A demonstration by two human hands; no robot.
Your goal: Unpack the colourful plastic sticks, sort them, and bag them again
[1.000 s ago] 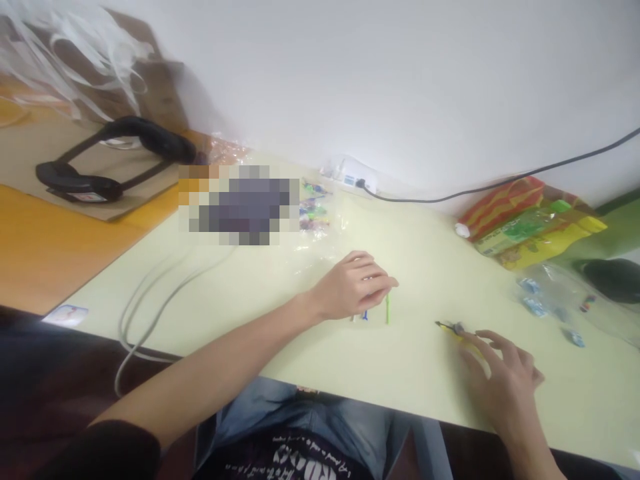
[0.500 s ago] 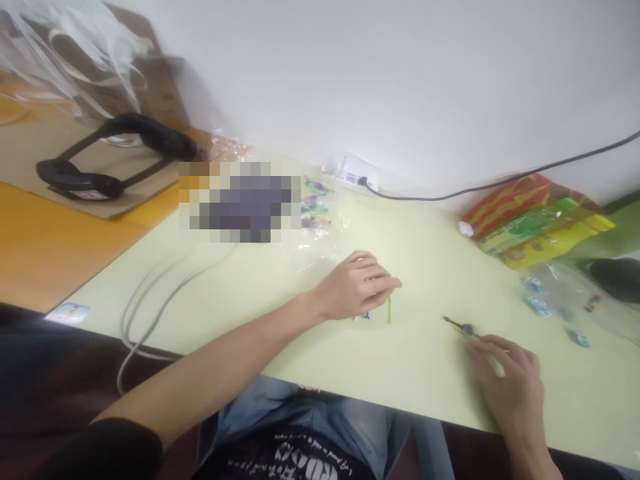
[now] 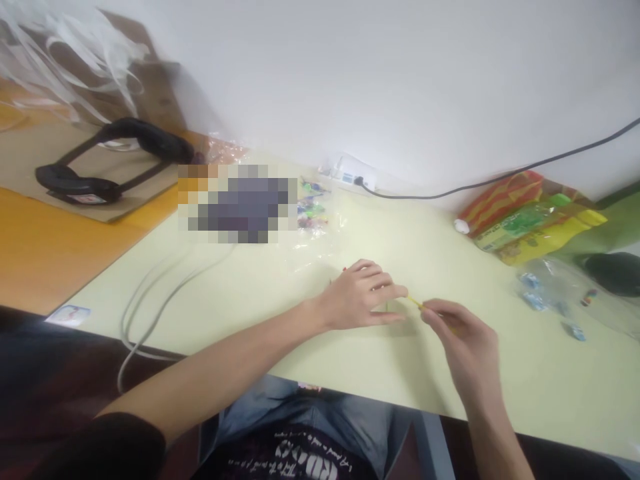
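Observation:
My left hand (image 3: 363,293) rests on the pale yellow table (image 3: 280,313), fingers curled over a small object that it hides almost wholly. My right hand (image 3: 463,333) is closed in a pinch on a thin yellow tool (image 3: 415,302), whose tip points left and nearly touches the left hand's fingertips. Both hands sit near the middle of the table, close to its front edge.
A clear bag of colourful small pieces (image 3: 313,207) lies behind the left hand. A power strip (image 3: 350,179) with a black cable sits by the wall. Snack bags (image 3: 530,220) and a clear bag with blue bits (image 3: 550,300) lie right. A grey cable (image 3: 150,307) loops left; a black headset (image 3: 110,160) lies on cardboard.
My right hand picked the yellow tool up from the table and carried it left to my left hand. The left hand stayed in place, its fingers shifting slightly.

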